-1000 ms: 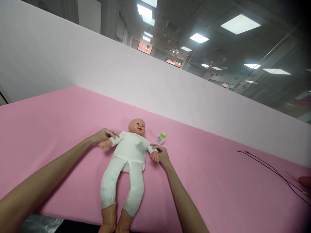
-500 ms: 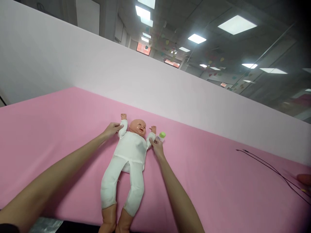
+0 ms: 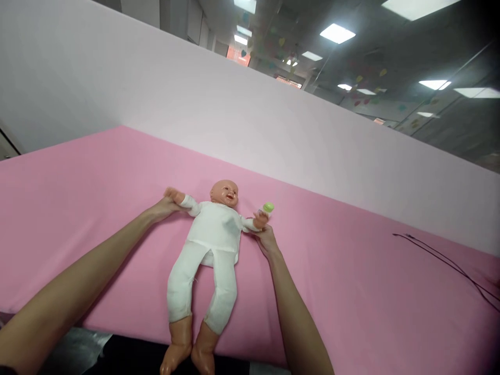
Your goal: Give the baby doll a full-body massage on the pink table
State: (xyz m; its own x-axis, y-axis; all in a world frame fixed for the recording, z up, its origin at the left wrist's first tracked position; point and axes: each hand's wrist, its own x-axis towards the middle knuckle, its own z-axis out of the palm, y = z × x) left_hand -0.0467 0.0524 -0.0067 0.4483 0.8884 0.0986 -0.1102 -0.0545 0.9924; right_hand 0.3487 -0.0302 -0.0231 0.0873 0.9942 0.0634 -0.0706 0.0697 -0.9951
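A baby doll (image 3: 213,229) with a white cloth body lies on its back on the pink-covered table (image 3: 351,271), its head toward the white panel. My left hand (image 3: 162,209) is closed around the doll's arm near the wrist, at the left of the picture. On the other side my right hand (image 3: 267,239) holds the doll's other forearm from below, its fingertips partly hidden behind the arm. Both doll arms stretch out sideways. Just behind the doll's hand by my right hand is a small bottle (image 3: 268,207) with a green cap, mostly covered.
A white panel (image 3: 250,125) stands along the far side of the table. Thin black cables (image 3: 445,260) lie on the pink cover at the right. The table's near edge runs under the doll's feet.
Both doll arms have swung from raised beside the head down and outward, my hands moving with them. The view has shifted a little.
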